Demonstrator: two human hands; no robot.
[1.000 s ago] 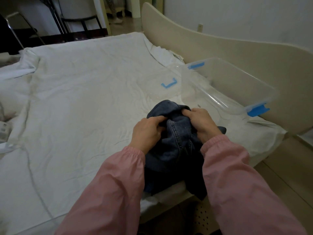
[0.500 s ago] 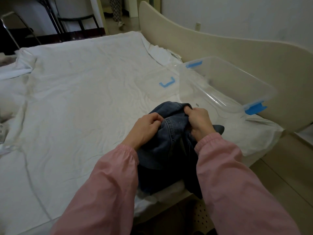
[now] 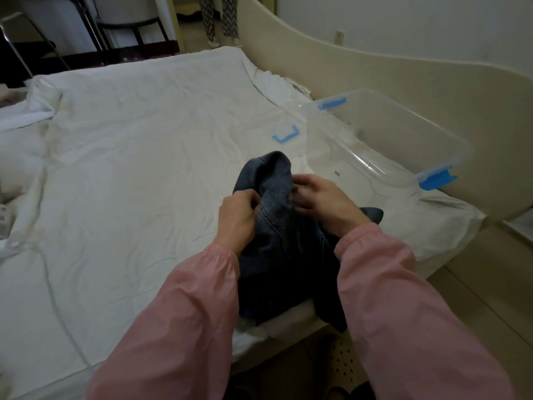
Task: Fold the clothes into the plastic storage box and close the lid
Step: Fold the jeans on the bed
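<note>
- The white-sheeted bed (image 3: 115, 174) fills the left, with dark chairs (image 3: 129, 33) beyond.
- The left hand (image 3: 239, 216) grips the jeans (image 3: 277, 241) at the bed's near edge.
- The right hand (image 3: 321, 200), clenched before, now has looser fingers; I cannot tell its hold.
- The clear storage box (image 3: 432, 134) sits open on the right.

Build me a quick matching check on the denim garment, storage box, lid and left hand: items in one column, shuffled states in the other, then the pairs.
1 denim garment
2 storage box
3 lid
4 left hand

A lying flat on the sheet beside the box
B bunched up at the bed's near edge
C open and empty, by the bed board
D gripping the denim

Pairs: 1-B, 2-C, 3-A, 4-D
</note>
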